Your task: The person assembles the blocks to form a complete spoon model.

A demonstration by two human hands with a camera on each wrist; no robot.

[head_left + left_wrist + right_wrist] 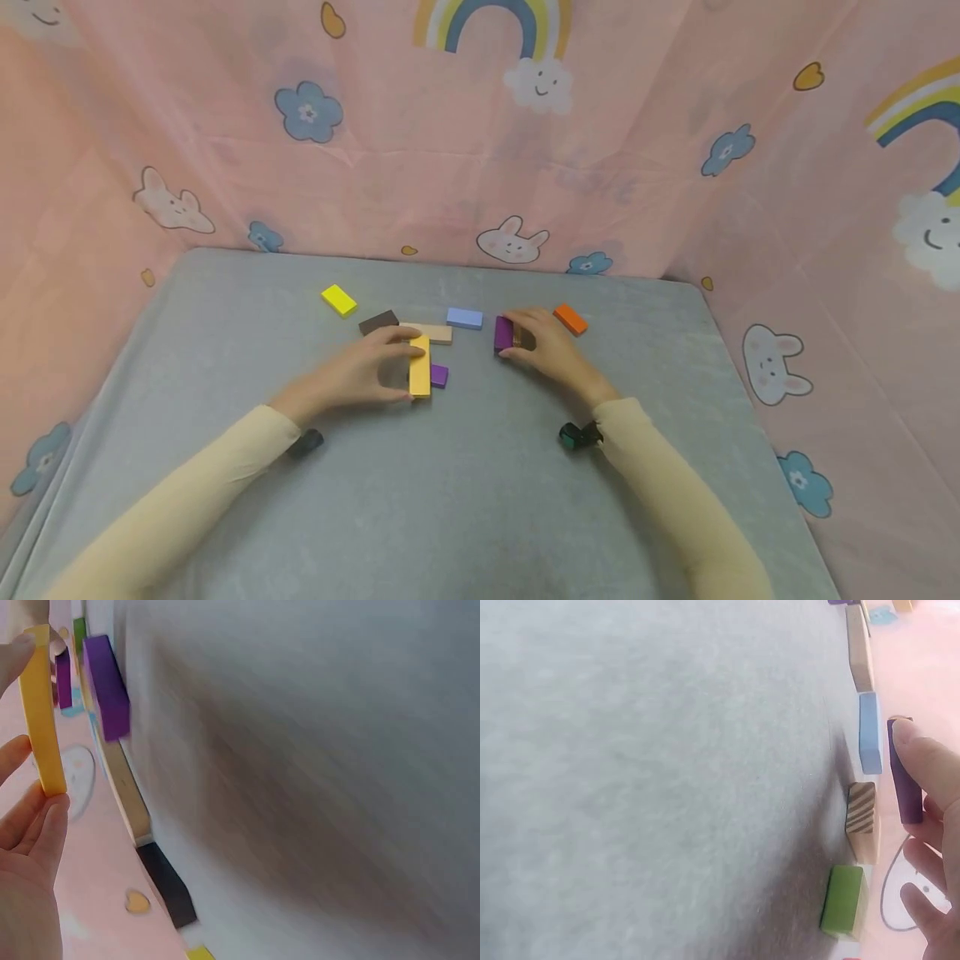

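My left hand grips a yellow-orange wooden block by its ends, thumb at one end and fingertips at the other. In the left wrist view this block is held up off the grey cloth. A dark purple block is pinched between the thumb and fingers of my right hand, raised above the table in the right wrist view. Just right of the yellow-orange block lies another purple block. Below the right hand sit a striped block and a green block, mostly hidden in the head view.
Across the grey cloth table lie a bright yellow block, a dark brown block, a plain wood block, a light blue block and an orange block. Pink printed fabric hangs behind and at both sides.
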